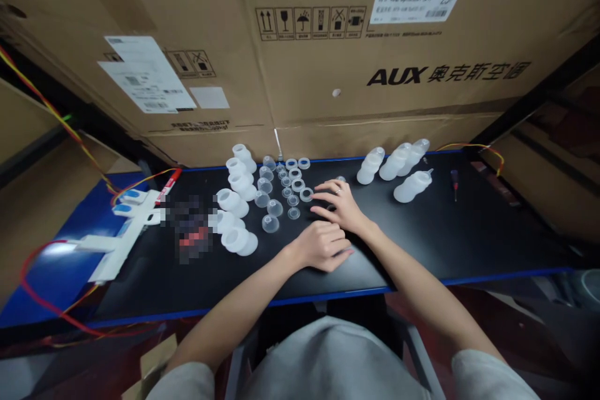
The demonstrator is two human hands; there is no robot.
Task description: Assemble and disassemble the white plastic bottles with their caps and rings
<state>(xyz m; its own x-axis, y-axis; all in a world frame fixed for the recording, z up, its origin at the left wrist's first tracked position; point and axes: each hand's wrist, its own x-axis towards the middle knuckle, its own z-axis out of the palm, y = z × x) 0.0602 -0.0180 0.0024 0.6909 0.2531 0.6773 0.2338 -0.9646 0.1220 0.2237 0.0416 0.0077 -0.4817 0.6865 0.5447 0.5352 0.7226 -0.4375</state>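
My right hand (341, 205) is spread over the black tabletop with its fingers apart, holding nothing that I can see. A small round piece (331, 207) shows partly between its thumb and fingers. Just in front, my left hand (324, 246) is curled, knuckles up; whatever its fingers may hold is hidden. Left of the hands lie several white rings (306, 194), small clear discs (294, 213) and clear dome caps (270, 223) in rough columns. Further left stands a column of open, frosted squeeze bottles (240, 240). Another clear piece (340, 179) sits beyond my right fingertips.
Several closed bottles (370, 165) stand at the back right, with another bottle (412, 186) in front. A screwdriver (454, 185) lies farther right. At left are a red marker (169, 184), a white power strip (126, 237) and cables. A large carton (319, 112) walls off the back.
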